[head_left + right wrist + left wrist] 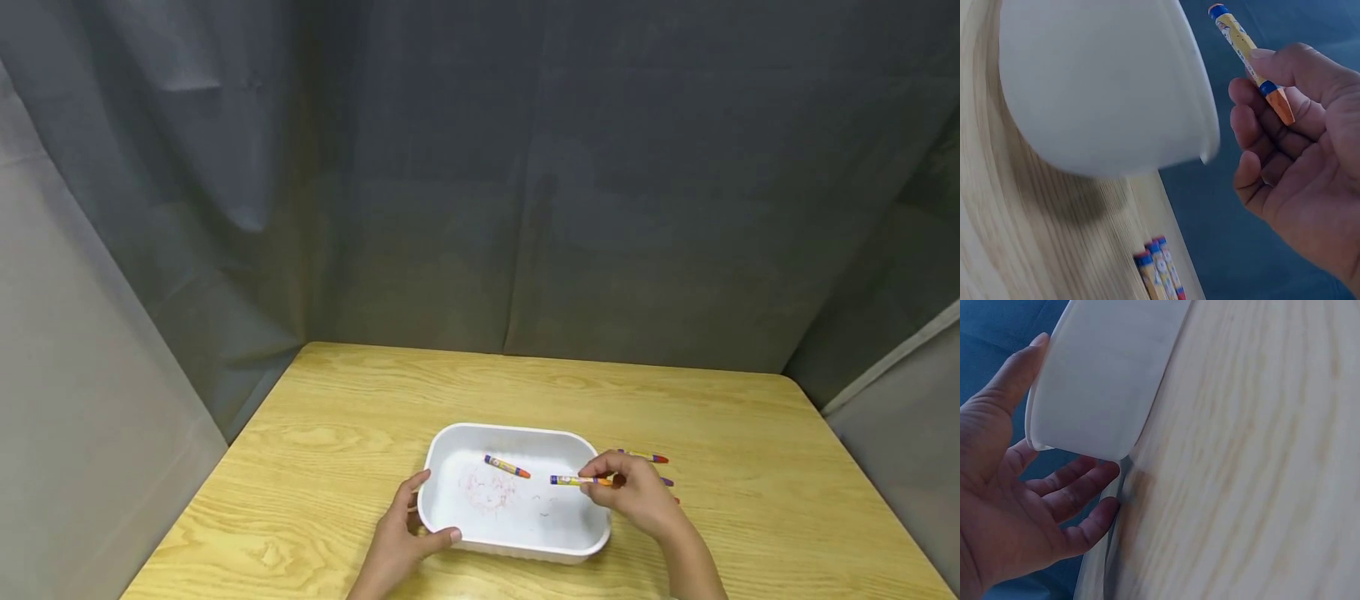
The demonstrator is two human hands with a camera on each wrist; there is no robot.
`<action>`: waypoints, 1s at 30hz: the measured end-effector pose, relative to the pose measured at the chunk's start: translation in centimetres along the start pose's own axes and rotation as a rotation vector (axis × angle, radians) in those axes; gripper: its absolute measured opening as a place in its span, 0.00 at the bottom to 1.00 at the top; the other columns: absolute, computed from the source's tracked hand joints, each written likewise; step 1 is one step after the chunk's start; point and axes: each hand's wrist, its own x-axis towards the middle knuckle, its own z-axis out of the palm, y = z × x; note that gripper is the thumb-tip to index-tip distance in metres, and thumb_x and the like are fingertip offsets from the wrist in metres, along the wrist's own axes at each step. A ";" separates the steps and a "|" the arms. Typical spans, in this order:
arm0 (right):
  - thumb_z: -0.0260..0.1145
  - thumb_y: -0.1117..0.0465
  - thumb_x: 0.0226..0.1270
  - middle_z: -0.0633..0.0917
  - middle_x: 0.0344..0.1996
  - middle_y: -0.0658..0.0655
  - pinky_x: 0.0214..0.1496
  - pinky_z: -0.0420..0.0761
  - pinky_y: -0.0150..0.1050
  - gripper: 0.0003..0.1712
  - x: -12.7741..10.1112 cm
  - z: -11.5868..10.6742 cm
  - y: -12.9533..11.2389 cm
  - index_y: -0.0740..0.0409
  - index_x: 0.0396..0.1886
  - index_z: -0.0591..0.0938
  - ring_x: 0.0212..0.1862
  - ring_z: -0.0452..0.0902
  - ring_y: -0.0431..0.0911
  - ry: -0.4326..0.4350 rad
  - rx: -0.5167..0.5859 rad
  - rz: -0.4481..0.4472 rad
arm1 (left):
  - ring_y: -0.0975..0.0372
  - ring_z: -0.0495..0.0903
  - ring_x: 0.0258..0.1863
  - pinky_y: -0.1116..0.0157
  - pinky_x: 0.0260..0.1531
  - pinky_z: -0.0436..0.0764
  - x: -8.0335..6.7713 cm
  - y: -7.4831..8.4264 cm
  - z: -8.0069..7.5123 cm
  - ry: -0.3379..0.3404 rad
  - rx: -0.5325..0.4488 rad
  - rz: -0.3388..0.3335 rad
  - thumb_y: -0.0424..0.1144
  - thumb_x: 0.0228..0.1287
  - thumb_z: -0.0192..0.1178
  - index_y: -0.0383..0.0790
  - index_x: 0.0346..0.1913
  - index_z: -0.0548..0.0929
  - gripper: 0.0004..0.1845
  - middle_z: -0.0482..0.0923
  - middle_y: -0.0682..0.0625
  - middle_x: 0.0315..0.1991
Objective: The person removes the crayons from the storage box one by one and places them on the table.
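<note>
A white plastic tub sits on the table with its long side toward me. My left hand holds its near left corner, thumb on the near rim and fingers along the left end; in the left wrist view, the fingers bend beside the end wall. Between thumb and fingertips, my right hand pinches an orange crayon in a yellow and blue wrapper, above the tub's right part. A red-orange crayon lies inside the tub. Reddish marks show on the tub's floor.
On the wooden table, right of the tub, lie several crayons side by side, partly hidden by my right hand in the head view. Dark grey cloth hangs behind the table, with lighter cloth at the left side.
</note>
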 end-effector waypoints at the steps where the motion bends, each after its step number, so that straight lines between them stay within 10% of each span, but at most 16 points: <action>1: 0.73 0.67 0.51 0.81 0.32 0.50 0.31 0.67 0.35 0.06 -0.2 -0.2 0.2 0.58 0.30 0.83 0.30 0.67 0.45 0.011 0.005 -0.001 | 0.52 0.78 0.41 0.63 0.34 0.75 0.0 -0.1 0.0 0.001 0.008 -0.004 0.43 0.44 0.75 0.42 0.69 0.58 0.50 0.72 0.38 0.49; 9: 0.73 0.67 0.50 0.81 0.32 0.51 0.31 0.71 0.36 0.07 -1.7 -2.1 1.3 0.57 0.29 0.83 0.34 0.72 0.42 0.031 0.022 -0.047 | 0.51 0.78 0.42 0.61 0.34 0.75 0.0 -0.4 0.1 0.004 0.001 -0.008 0.41 0.44 0.75 0.41 0.69 0.57 0.50 0.72 0.38 0.50; 30: 0.72 0.57 0.55 0.83 0.39 0.55 0.38 0.74 0.38 0.15 -5.0 -5.8 6.5 0.62 0.39 0.84 0.38 0.75 0.43 0.087 -0.061 0.262 | 0.51 0.77 0.42 0.57 0.39 0.75 -0.1 0.3 0.1 0.009 0.030 -0.023 0.43 0.43 0.75 0.41 0.69 0.57 0.50 0.73 0.38 0.49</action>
